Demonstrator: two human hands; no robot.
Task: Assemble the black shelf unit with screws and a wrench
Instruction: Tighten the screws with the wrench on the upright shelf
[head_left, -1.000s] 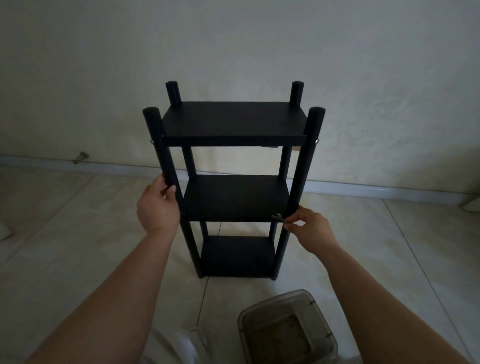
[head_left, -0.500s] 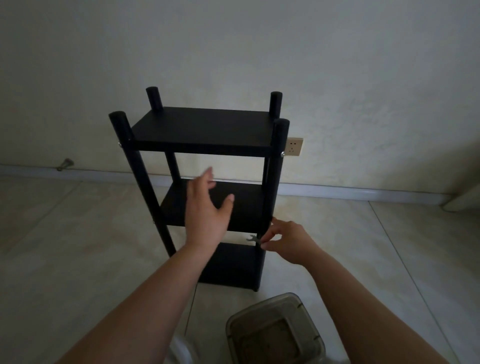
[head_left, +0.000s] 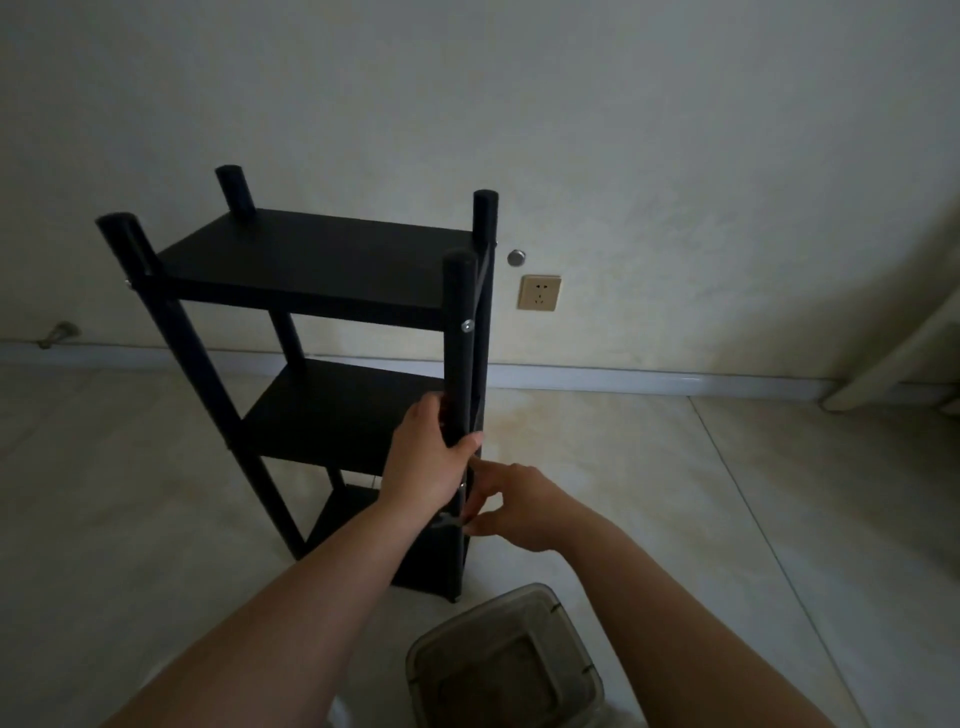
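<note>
The black shelf unit stands upright on the tiled floor, three boards between four round posts, turned at an angle. My left hand grips the near right post at the height of the middle board. My right hand sits just below and to the right of it, pinching a small silver wrench against that post. A silver screw head shows on the post at the top board.
A clear plastic container with a clip-on lid sits on the floor close to me, right of my left forearm. A wall socket and a round metal cap are on the wall behind. A white skirting board runs along the wall.
The shelf unit has turned so its near right post faces me. My left hand left the left post, crossed over open, and now grips the right post. My right hand kept the wrench.
</note>
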